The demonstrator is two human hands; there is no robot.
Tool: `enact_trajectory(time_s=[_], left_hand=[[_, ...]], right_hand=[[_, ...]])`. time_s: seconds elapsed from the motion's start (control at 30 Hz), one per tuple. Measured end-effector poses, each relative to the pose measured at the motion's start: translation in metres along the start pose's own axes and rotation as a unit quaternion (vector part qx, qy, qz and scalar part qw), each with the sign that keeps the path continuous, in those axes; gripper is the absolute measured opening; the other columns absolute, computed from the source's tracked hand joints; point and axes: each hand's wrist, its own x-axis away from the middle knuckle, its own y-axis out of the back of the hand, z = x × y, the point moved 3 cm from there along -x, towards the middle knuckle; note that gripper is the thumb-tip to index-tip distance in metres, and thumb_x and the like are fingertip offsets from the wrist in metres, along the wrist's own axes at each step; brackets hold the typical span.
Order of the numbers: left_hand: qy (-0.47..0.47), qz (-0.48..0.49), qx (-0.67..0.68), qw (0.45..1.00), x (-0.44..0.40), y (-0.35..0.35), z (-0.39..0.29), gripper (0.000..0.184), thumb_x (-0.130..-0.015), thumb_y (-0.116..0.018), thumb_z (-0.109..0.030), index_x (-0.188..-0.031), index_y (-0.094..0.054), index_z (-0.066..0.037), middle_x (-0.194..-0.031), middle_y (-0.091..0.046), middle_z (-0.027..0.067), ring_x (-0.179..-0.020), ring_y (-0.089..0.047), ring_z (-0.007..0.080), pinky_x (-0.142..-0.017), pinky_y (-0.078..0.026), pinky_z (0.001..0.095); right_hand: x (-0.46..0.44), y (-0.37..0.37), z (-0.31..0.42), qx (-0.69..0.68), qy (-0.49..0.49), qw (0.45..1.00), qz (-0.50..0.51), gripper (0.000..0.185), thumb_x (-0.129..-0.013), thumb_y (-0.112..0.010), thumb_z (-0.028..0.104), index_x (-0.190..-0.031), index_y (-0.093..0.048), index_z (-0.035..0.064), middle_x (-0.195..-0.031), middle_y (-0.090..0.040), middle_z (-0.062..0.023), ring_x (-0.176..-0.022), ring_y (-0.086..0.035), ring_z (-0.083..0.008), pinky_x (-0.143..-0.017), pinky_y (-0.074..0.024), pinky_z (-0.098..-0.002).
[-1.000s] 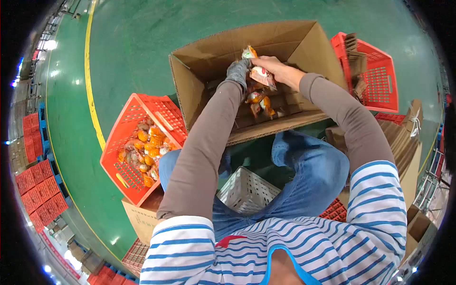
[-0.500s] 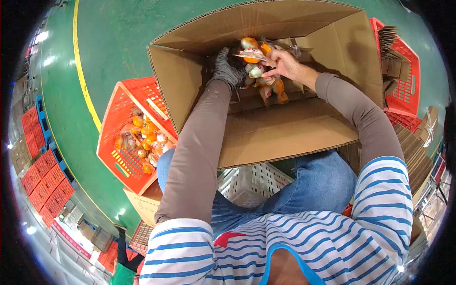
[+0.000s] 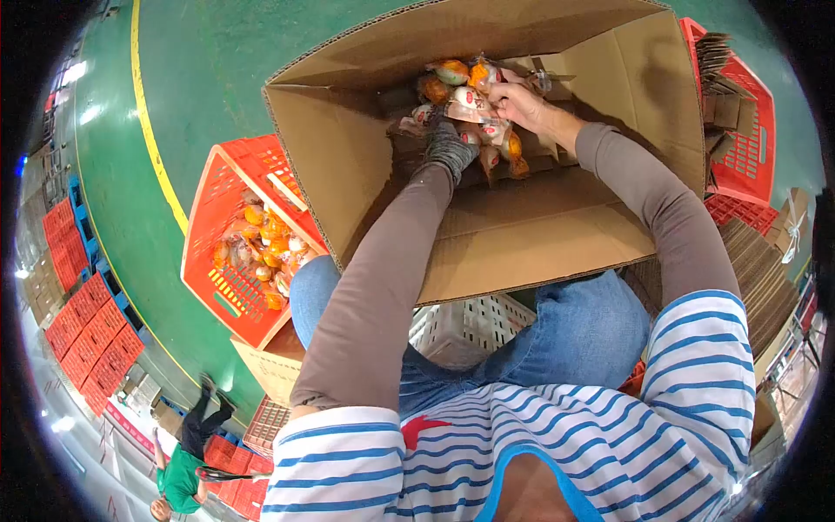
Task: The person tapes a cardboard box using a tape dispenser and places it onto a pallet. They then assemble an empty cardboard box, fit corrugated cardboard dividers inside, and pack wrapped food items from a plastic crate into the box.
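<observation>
Both hands are inside a large open cardboard box [image 3: 557, 244], among several clear-wrapped packets with orange and white contents [image 3: 450, 71]. My left hand [image 3: 449, 146], in a grey glove, is at the near left side of the cluster; its fingertips are partly hidden against the packets. My bare right hand [image 3: 520, 103] is at the right of the cluster, its fingers bent round a wrapped packet with a white part and a red mark [image 3: 470, 99]. More wrapped packets [image 3: 515, 157] lie just below the right hand.
A red crate [image 3: 209, 270] of similar packets [image 3: 270, 244] stands at left. Another red crate [image 3: 755, 130] holds folded cardboard at right. A white basket [image 3: 470, 326] sits between my legs. Stacked cardboard [image 3: 757, 270] is at right. A person in green [image 3: 181, 480] is at lower left.
The box appears closer and larger than in the earliest frame. My left hand has moved right, against the packets. The packets are more spread out, and a person has come into view at lower left.
</observation>
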Motion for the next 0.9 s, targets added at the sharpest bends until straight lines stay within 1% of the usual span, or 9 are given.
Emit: enact_trajectory(time_s=[0.03, 0.17, 0.2, 0.37, 0.5, 0.57, 0.63, 0.7, 0.9], left_hand=[[-0.215, 0.051, -0.410, 0.885, -0.003, 0.000, 0.003, 0.049, -0.069, -0.066, -0.022, -0.111, -0.047, -0.005, -0.107, -0.054, 0.0110, -0.095, -0.053, 0.0235, -0.082, -0.044, 0.0332], [-0.042, 0.081, -0.026, 0.995, 0.001, 0.014, -0.005, 0.055, -0.067, -0.065, -0.017, -0.117, -0.044, -0.008, -0.113, -0.049, 0.0105, -0.090, -0.052, 0.0207, -0.079, -0.045, 0.0327], [0.009, 0.099, -0.264, 0.959, 0.037, 0.012, -0.047, 0.071, -0.058, -0.074, -0.010, -0.120, -0.038, -0.011, -0.116, -0.047, 0.0072, -0.103, -0.048, 0.0221, -0.083, -0.044, 0.0337], [-0.033, 0.248, -0.448, 0.858, 0.008, 0.025, -0.016, 0.036, -0.067, -0.071, -0.013, -0.098, -0.054, -0.008, -0.088, -0.058, 0.0051, -0.083, -0.054, 0.0177, -0.071, -0.048, 0.0354], [-0.133, 0.237, -0.714, 0.645, 0.032, 0.006, -0.057, 0.023, -0.072, -0.063, -0.019, -0.093, -0.059, -0.008, -0.084, -0.060, 0.0102, -0.074, -0.057, 0.0246, -0.069, -0.048, 0.0366], [-0.172, 0.229, -0.810, 0.512, 0.048, -0.014, -0.079, 0.020, -0.075, -0.059, -0.021, -0.090, -0.061, -0.008, -0.083, -0.061, 0.0127, -0.070, -0.058, 0.0280, -0.068, -0.047, 0.0372], [-0.172, 0.181, -0.799, 0.547, 0.046, -0.034, -0.103, 0.021, -0.072, -0.060, -0.021, -0.088, -0.062, -0.008, -0.088, -0.060, 0.0159, -0.081, -0.059, 0.0304, -0.072, -0.047, 0.0379], [-0.230, 0.068, -0.636, 0.734, 0.034, -0.039, -0.106, 0.021, -0.070, -0.060, -0.021, -0.088, -0.062, -0.009, -0.088, -0.061, 0.0143, -0.084, -0.058, 0.0318, -0.075, -0.047, 0.0397], [-0.321, 0.168, -0.660, 0.658, 0.029, -0.099, -0.100, 0.031, -0.074, -0.053, -0.015, -0.105, -0.057, -0.010, -0.113, -0.051, 0.0130, -0.104, -0.049, 0.0314, -0.089, -0.038, 0.0416]], right_hand=[[-0.005, 0.006, 0.002, 0.051, -0.006, 0.999, 0.001, 0.047, -0.070, -0.051, 0.000, -0.113, -0.032, 0.0023, -0.101, -0.043, -0.0096, -0.086, -0.047, -0.0197, -0.081, -0.0482, -0.0412], [0.010, 0.005, 0.031, 0.214, -0.058, 0.975, 0.026, 0.062, -0.074, -0.053, 0.007, -0.130, -0.027, 0.0041, -0.118, -0.045, -0.0138, -0.103, -0.049, -0.0231, -0.078, -0.0496, -0.0353], [0.015, 0.009, 0.036, 0.247, -0.070, 0.966, 0.026, 0.066, -0.074, -0.054, 0.015, -0.132, -0.025, 0.0051, -0.121, -0.042, -0.0155, -0.105, -0.048, -0.0258, -0.079, -0.0489, -0.0368], [0.005, 0.009, 0.042, 0.500, -0.129, 0.856, -0.006, 0.082, -0.067, -0.058, 0.060, -0.126, -0.039, 0.0061, -0.117, -0.049, -0.0162, -0.104, -0.050, -0.0251, -0.077, -0.0456, -0.0370], [-0.048, 0.034, -0.002, 0.581, 0.062, 0.794, -0.170, 0.076, -0.064, -0.065, 0.054, -0.115, -0.046, 0.0007, -0.103, -0.054, -0.0158, -0.084, -0.056, -0.0249, -0.067, -0.0456, -0.0373], [-0.021, 0.009, 0.022, 0.567, -0.022, 0.815, -0.119, 0.068, -0.065, -0.066, 0.046, -0.112, -0.048, 0.0005, -0.102, -0.055, -0.0160, -0.084, -0.056, -0.0250, -0.068, -0.0453, -0.0363], [-0.014, 0.007, 0.033, 0.552, -0.098, 0.825, -0.072, 0.060, -0.065, -0.066, 0.039, -0.109, -0.050, 0.0003, -0.100, -0.057, -0.0162, -0.084, -0.056, -0.0251, -0.069, -0.0450, -0.0352], [-0.022, 0.019, 0.030, 0.567, 0.043, 0.819, -0.076, 0.038, -0.058, -0.066, 0.025, -0.082, -0.059, -0.0027, -0.079, -0.061, -0.0135, -0.066, -0.057, -0.0228, -0.061, -0.0446, -0.0365], [0.031, 0.033, 0.115, 0.646, 0.033, 0.757, -0.094, 0.044, -0.064, -0.063, 0.018, -0.096, -0.047, -0.0056, -0.088, -0.056, -0.0180, -0.075, -0.058, -0.0256, -0.057, -0.0472, -0.0362]])
